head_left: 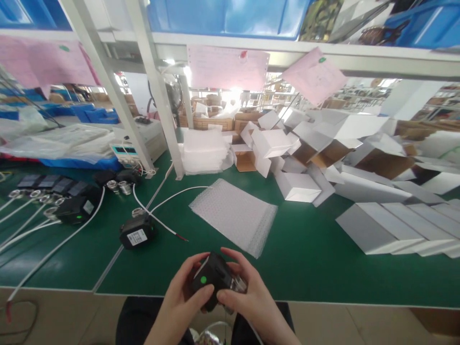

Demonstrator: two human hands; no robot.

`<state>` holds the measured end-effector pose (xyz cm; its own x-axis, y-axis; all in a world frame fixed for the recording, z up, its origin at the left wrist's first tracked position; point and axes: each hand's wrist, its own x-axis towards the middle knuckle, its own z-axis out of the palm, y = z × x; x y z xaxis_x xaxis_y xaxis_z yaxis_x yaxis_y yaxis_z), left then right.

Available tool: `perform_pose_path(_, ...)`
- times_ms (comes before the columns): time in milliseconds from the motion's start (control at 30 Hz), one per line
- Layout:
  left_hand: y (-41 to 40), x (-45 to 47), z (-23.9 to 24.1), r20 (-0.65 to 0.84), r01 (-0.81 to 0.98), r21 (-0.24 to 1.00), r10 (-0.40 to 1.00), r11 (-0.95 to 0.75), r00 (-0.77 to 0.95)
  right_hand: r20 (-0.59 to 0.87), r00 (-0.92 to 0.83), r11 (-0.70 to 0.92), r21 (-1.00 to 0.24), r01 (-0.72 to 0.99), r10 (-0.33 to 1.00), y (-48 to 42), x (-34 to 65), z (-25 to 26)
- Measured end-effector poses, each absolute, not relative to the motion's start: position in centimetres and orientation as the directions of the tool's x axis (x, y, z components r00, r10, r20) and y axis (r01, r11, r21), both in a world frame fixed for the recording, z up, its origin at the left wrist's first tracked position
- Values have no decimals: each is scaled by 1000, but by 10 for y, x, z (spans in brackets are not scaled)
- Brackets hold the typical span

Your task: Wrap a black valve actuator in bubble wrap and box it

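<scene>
Over the front edge of the bench, my left hand [189,292] and my right hand [247,287] both grip a black motorized valve unit [215,275]. It has a green dot on its side and a metal fitting, which lies by my right fingers. Just beyond my hands, a clear bubble-wrap bag [233,215] rests flat on the green bench. To its left stands a second black valve unit [137,232] with a white label, a metal fitting and a white cable.
More black units [75,209] with white cables crowd the left side, near a digital scale [124,152]. Behind the bag is a stack of white foam sheets [203,151]. White boxes [300,186] are heaped at the back right; several more [373,230] stand in a row. A metal shelf post [161,91] rises at centre-left.
</scene>
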<state>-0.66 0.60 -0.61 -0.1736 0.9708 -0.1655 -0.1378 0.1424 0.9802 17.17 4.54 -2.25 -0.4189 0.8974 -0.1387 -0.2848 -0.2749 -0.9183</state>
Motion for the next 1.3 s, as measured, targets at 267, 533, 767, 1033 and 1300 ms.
perform_pose_path(267,4,8,5,-333,-278,929,880,244,-340,-68,-476,-327,-811,-486,877,46,171,-48)
perform_pose_path(533,2,3,3,-263,-223,953,924,205,-277,-61,-488,-331,-807,-489,871,43,180,-13)
perform_pose_path(767,1,-27,-18,40,-31,999,999,-40,6,-18,-500,-289,-833,-471,866,44,180,-27)
perform_pose_path(1033,1,-20,5,65,37,997,997,-67,48,-78,-603,-403,-810,-426,794,44,179,-20)
perform_pose_path(1300,-9,-5,-2,-378,-588,795,881,151,-284,-36,-477,29,-991,128,878,48,215,10)
